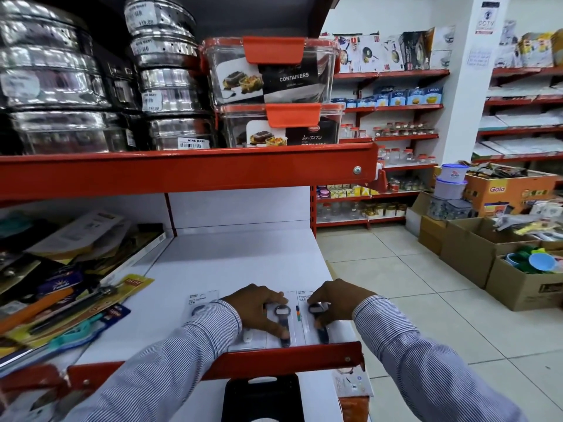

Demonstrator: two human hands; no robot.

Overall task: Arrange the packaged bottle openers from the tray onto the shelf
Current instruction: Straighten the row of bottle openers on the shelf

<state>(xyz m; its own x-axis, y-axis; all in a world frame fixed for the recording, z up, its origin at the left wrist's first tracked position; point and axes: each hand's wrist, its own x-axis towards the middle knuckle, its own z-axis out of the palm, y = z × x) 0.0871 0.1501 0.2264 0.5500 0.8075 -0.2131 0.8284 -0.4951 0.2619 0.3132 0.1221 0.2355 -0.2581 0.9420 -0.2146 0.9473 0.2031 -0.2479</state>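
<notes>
Three packaged bottle openers lie side by side near the front edge of the white shelf (231, 257). My left hand (259, 309) rests palm down on the middle bottle opener package (281, 327), fingers pressing on it. My right hand (332, 300) presses on the right bottle opener package (321, 332) with fingertips on the card. The left bottle opener package (199, 301) lies flat, partly hidden by my left sleeve. The tray cannot be told apart in this view.
Mixed carded kitchen tools (70, 303) are piled on the shelf's left part. The red shelf lip (274, 359) runs along the front. Steel tins (61, 86) and plastic containers (274, 71) fill the shelf above. Cardboard boxes (487, 254) stand on the tiled aisle at right.
</notes>
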